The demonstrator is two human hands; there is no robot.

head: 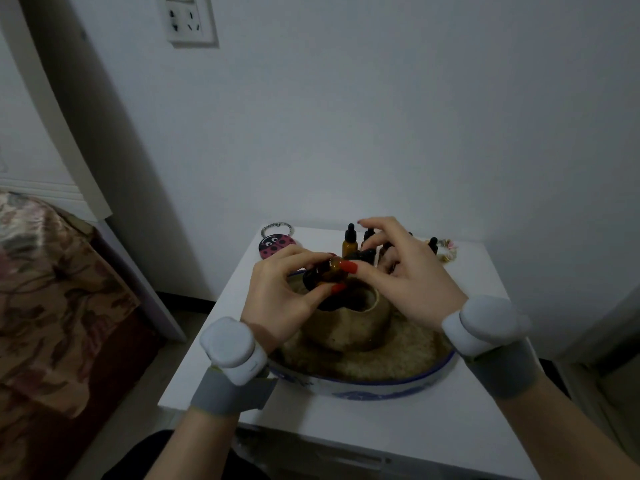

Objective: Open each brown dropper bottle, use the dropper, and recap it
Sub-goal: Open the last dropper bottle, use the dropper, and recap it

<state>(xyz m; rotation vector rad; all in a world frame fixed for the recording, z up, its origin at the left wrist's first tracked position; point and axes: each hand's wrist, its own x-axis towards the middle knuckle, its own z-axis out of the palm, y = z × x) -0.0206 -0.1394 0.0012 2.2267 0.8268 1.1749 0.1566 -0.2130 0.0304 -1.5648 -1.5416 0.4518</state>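
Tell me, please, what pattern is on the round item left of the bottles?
Pink-red with black spots, like a ladybird, in the head view.

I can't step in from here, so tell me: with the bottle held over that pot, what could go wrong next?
The brown bottle is tilted in the left hand over the pot, so drops may spill in. The right hand works close in front of the standing bottles and could knock one over. Dim light hides the cap.

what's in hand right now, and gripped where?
Left hand holds a brown dropper bottle by its body. Right hand pinches its black cap; the exact grip there is hard to tell.
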